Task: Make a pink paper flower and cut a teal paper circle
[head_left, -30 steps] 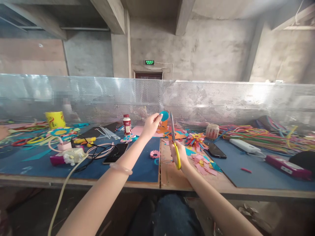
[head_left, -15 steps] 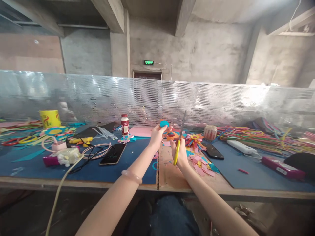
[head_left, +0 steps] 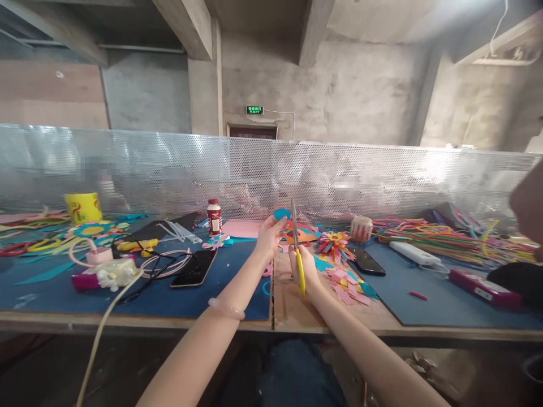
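My left hand (head_left: 267,236) pinches a small blue paper circle (head_left: 281,214) by its edge, held up over the middle of the workbench. Right beside it, my right hand (head_left: 302,270) grips yellow-handled scissors (head_left: 297,243) with the blades pointing up, the tips close to the paper circle. Below both hands lie cut paper flowers and pink paper scraps (head_left: 345,281) on the wooden board (head_left: 297,308).
A black phone (head_left: 195,267), cables and a white charger (head_left: 112,272) lie on the blue mat at left, with a red-capped bottle (head_left: 214,217) and yellow tape roll (head_left: 83,207) behind. Another phone (head_left: 367,262), coloured strips (head_left: 445,234) and a perforated metal screen (head_left: 382,175) lie right and back.
My left hand has lowered the blue circle and drawn it toward the scissors. The scissor blades swung from tilted right back to upright beside the paper.
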Tool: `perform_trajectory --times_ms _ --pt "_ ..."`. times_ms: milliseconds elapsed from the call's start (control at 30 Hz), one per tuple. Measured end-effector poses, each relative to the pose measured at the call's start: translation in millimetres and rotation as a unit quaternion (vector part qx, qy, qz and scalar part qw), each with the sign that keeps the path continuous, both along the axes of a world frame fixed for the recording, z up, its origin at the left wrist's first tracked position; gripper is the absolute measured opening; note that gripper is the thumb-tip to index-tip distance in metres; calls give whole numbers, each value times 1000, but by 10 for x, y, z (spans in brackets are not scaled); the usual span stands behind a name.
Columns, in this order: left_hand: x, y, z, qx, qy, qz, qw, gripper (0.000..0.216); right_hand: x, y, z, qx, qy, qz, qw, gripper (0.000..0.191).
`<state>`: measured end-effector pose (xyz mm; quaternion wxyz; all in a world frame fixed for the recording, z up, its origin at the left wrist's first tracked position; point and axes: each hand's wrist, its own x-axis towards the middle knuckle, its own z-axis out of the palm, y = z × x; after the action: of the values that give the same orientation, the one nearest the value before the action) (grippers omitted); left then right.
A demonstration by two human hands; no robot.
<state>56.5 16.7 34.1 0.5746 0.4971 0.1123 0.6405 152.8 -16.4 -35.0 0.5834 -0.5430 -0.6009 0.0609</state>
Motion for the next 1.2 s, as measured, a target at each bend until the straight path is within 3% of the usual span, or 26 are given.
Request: perform_trajectory --times_ms 667,1200 --pt "38 -85 -1 2 -7 -28 1000 23 2 -18 6 4 -30 12 999 22" --pt "20 -33 -1 23 -4 18 1000 20 27 29 -32 18 -51 5 999 19"
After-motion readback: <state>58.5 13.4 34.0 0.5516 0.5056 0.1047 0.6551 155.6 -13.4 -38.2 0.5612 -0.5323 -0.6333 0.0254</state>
